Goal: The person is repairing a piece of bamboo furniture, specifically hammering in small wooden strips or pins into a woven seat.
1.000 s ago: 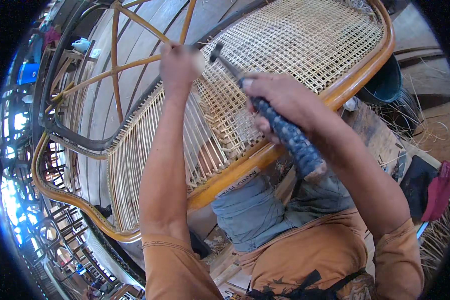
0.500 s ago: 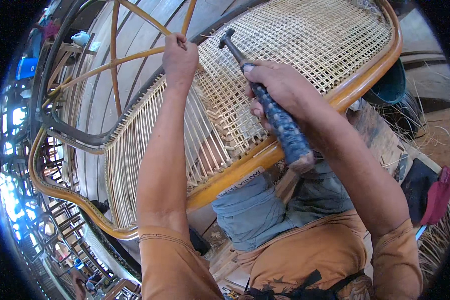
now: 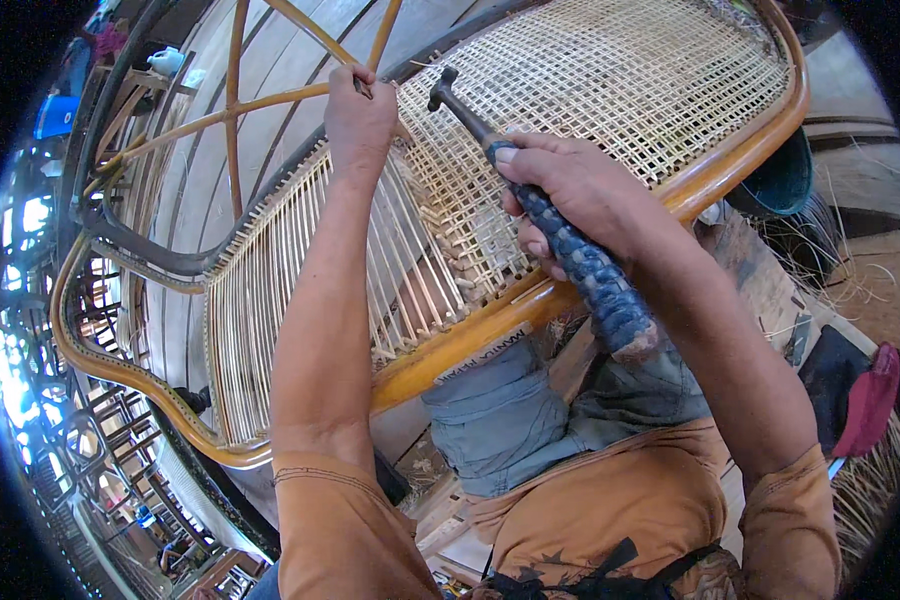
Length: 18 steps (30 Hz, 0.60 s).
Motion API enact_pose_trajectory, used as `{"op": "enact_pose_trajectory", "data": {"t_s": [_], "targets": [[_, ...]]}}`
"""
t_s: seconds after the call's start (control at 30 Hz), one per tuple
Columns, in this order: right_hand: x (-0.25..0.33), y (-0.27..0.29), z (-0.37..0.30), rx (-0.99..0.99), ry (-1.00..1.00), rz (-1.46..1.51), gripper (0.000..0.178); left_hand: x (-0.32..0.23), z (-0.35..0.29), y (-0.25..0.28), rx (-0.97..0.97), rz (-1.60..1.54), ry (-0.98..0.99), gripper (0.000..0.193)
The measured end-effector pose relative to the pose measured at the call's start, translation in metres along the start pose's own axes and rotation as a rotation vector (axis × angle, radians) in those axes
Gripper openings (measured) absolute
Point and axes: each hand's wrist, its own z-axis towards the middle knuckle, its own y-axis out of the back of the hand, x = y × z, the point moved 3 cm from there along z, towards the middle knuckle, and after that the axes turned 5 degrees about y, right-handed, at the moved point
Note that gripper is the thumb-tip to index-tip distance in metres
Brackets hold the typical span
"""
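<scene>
My right hand (image 3: pixel 580 195) is wrapped round a hammer (image 3: pixel 580 258), whose handle is bound in blue woven strips. Its dark metal head points away to the far left, above the woven cane panel (image 3: pixel 620 75). At that panel's far edge, my left hand (image 3: pixel 360 125) is closed in a pinch; what its fingers hold is too small to make out. Below the left hand, several parallel cane strands (image 3: pixel 260 290) span the frame without cross weaving. Short pegs (image 3: pixel 450 245) stand in a row where the strands meet the close weave.
A curved, varnished wooden frame (image 3: pixel 440 345) borders the cane and passes over my knees. Bent brown rods (image 3: pixel 233 150) rise beyond it. A dark green bucket (image 3: pixel 775 180) stands at right, near loose fibres and a red-and-black cloth (image 3: pixel 865 400). Stacked furniture frames fill the left background.
The hammer has shifted slightly, its head a little to the left and nearer, its butt to the right. My left hand stays pinched at nearly the same place.
</scene>
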Motion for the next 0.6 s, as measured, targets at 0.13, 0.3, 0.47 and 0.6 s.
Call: {"op": "enact_pose_trajectory", "data": {"t_s": [0.13, 0.3, 0.47, 0.6], "targets": [[-0.002, -0.004, 0.005, -0.011, 0.057, 0.021, 0.028, -0.005, -0.003, -0.004, -0.037, 0.023, -0.068, 0.018], [0.008, 0.005, -0.011, 0.043, -0.041, 0.009, 0.027, -0.015, -0.005, 0.0, -0.05, -0.031, -0.067, 0.017], [0.011, 0.012, -0.031, -0.007, -0.01, 0.091, 0.03, -0.02, -0.013, -0.001, 0.026, -0.058, 0.031, 0.016], [0.006, 0.005, -0.034, 0.015, -0.055, 0.089, 0.043, -0.019, -0.019, 0.004, -0.036, -0.037, -0.018, 0.015]]}}
